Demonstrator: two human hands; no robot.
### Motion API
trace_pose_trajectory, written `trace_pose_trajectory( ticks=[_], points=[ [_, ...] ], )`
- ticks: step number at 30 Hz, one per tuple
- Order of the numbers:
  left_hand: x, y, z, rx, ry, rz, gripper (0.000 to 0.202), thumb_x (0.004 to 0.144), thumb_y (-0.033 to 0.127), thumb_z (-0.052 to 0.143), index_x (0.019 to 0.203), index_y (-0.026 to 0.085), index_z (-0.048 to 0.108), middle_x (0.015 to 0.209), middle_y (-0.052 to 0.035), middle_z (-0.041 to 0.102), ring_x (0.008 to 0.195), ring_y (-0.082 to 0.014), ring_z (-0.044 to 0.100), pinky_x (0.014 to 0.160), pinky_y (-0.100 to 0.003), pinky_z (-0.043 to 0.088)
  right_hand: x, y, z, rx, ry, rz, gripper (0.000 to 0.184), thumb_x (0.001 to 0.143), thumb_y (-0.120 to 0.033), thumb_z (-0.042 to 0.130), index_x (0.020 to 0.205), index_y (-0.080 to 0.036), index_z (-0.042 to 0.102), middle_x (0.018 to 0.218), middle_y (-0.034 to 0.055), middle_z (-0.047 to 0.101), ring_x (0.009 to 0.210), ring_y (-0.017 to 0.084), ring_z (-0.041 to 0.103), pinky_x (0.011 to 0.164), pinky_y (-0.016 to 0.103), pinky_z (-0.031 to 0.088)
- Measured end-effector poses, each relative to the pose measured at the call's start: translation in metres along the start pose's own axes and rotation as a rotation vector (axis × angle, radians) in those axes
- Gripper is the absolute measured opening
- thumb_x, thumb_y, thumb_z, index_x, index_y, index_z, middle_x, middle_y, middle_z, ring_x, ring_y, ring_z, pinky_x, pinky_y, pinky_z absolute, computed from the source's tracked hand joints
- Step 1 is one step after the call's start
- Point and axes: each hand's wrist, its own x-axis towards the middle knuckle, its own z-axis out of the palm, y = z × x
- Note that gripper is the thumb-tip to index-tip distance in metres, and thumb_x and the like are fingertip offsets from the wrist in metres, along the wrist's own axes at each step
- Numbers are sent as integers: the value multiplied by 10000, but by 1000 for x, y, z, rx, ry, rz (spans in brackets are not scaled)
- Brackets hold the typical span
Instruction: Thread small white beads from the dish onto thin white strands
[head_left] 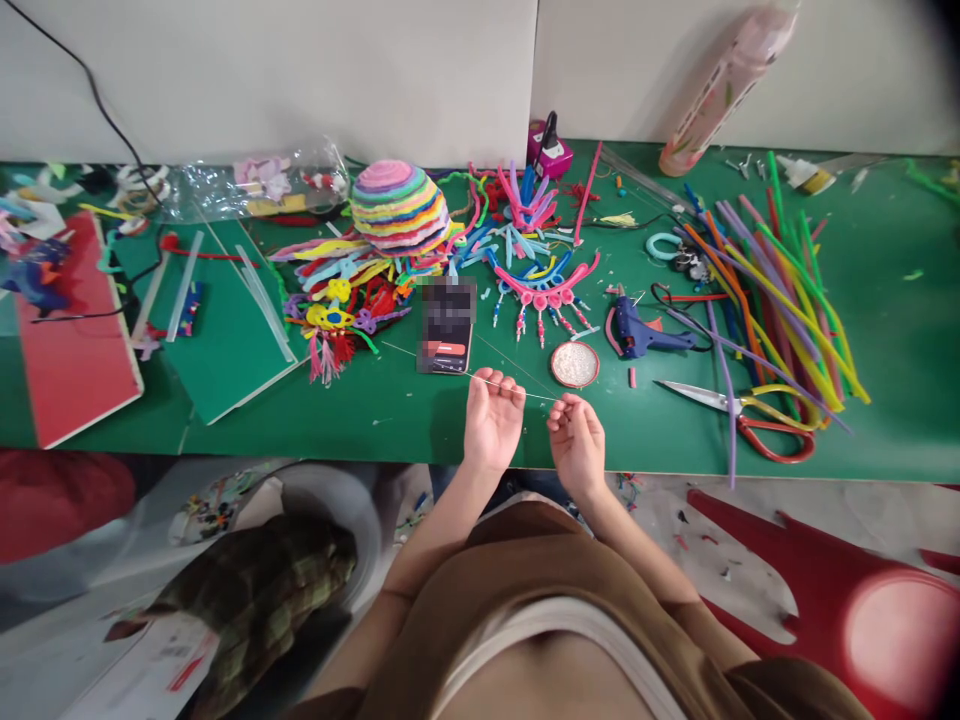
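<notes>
My left hand and my right hand are side by side at the near edge of the green table. Both have their fingers curled in a pinch on a thin pale wire stretched between them. The wire runs on past my left hand toward the upper left over the table. A phone lies just beyond my left hand. A small round tin sits just beyond my right hand.
Behind the phone lie a striped dome of pipe cleaners and pink and blue pipe-cleaner pieces. To the right are a blue glue gun, red-handled scissors and a fan of long pipe cleaners. A red board lies at the left.
</notes>
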Motion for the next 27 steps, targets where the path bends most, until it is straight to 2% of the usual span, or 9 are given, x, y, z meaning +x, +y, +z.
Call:
trace_pose_trajectory(
  ticks=[8,17,21,24,27],
  points=[
    [-2,2,2,-44,-44,60,333,837,473,613,685,190,526,694,48,484,650,-61,490,678,-210,450,5,-1,0,2,34,-48,252,691,-434,772,795,-217,695,749,-17,623,672,58,556,609,169,472],
    [-1,4,3,79,-23,190,477,811,597,554,649,176,401,658,47,392,600,-69,414,616,-207,402,8,1,-3,-51,70,-73,272,706,-458,746,821,-221,675,834,-14,635,719,61,564,612,175,465],
    [1,7,1,253,-77,172,537,773,625,581,605,173,345,588,55,286,526,-68,317,530,-202,345,10,-2,-6,-144,31,-83,304,734,-489,705,855,-215,658,780,-6,649,673,74,581,574,197,459],
    [4,12,-5,469,-144,78,558,736,626,635,575,174,351,556,61,276,501,-61,291,489,-209,301,16,-10,-7,-226,8,-180,300,726,-470,712,870,-219,635,683,-27,638,577,70,562,528,202,441],
    [4,12,-13,698,-233,10,552,768,618,619,563,177,356,529,61,309,472,-52,310,462,-213,263,24,-21,-4,-339,-17,-296,260,717,-430,725,807,-225,593,605,-50,618,493,69,526,465,199,393]
  ],
)
